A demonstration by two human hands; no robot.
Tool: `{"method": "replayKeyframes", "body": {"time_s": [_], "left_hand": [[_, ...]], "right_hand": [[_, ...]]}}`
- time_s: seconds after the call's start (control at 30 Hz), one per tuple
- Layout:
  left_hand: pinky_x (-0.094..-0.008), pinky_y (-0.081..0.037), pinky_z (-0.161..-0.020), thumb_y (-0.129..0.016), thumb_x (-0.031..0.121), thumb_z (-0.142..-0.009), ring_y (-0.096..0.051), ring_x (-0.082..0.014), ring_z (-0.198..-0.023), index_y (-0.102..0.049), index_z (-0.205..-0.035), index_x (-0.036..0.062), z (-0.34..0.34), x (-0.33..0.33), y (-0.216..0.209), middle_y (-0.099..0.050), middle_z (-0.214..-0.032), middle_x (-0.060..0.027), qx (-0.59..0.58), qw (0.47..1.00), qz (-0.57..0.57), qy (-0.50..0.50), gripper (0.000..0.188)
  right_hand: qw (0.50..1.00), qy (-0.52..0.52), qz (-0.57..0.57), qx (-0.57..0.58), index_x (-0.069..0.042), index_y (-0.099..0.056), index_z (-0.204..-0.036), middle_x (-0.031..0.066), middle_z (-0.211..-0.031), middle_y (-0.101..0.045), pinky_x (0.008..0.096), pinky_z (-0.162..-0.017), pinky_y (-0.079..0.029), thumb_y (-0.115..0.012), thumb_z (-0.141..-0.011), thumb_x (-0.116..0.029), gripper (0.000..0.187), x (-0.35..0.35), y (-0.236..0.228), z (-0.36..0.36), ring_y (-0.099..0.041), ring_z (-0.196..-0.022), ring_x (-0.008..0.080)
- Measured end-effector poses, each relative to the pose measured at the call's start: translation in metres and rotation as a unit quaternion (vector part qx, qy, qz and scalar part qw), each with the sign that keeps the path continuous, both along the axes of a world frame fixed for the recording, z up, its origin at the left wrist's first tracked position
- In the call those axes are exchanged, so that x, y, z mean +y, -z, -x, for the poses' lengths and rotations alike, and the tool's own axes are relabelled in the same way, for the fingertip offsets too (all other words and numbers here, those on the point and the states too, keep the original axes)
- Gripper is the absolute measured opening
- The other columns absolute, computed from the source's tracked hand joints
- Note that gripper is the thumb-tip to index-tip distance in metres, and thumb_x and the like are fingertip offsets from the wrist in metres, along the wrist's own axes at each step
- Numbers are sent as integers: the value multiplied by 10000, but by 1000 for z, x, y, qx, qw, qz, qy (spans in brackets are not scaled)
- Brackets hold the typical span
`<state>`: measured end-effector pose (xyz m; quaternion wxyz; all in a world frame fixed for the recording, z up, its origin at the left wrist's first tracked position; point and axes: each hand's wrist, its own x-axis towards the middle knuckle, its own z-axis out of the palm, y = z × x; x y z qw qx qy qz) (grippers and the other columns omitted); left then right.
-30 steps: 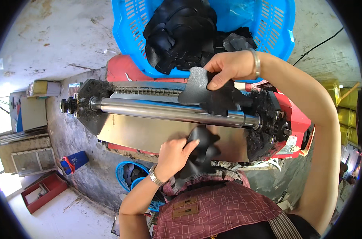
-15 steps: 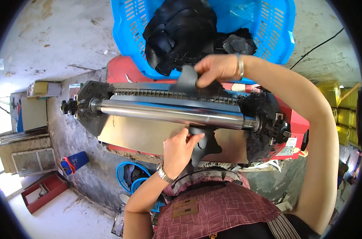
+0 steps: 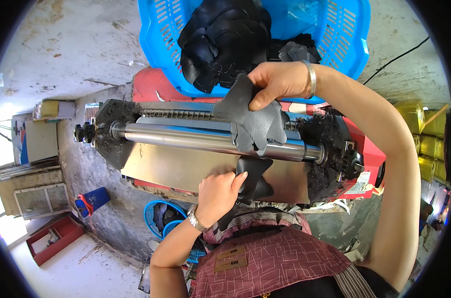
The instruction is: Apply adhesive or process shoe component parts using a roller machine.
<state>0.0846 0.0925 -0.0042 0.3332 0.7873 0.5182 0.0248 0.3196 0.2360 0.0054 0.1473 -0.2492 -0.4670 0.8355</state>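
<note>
Right hand (image 3: 285, 82) clamped on grey material (image 3: 258, 119) below, left hand (image 3: 218, 193) apparently on black material (image 3: 254, 175) rightward.

You're in a workshop: a steel roller (image 3: 186, 138) runs between your left hand (image 3: 217, 196) and right hand (image 3: 281, 82), black debris (image 3: 327, 133) caked at its ends. Beyond your right hand, a basket (image 3: 158, 52) holds heaped black pieces (image 3: 225, 42); farther left, the wall (image 3: 71, 57) is stained.
</note>
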Motion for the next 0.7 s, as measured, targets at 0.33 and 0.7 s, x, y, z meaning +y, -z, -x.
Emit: {"method": "replayKeyframes", "body": {"time_s": [0.33,0.7], "left_hand": [[-350,-349,-441,-572,288,-811,-423,-291,-423,-488,-617,3,-3,5,-2,-433,-492,-167,-32,996,70,-51,355],[-213,-429,-609,-603,-2,-738,-546,-130,-826,-535,-919,25,10,-19,9,-524,-964,-82,-322,915,134,-201,195]], "right_hand": [[967,-167,-36,-189,42,-527,-1050,53,-966,-592,272,-799,-428,-694,-713,-171,432,6,33,-2,-529,-877,107],[986,-96,56,-123,10,-553,-1002,75,-917,-613,283,-749,-470,-698,-699,-98,353,-1,55,-2,-585,-821,145]]}}
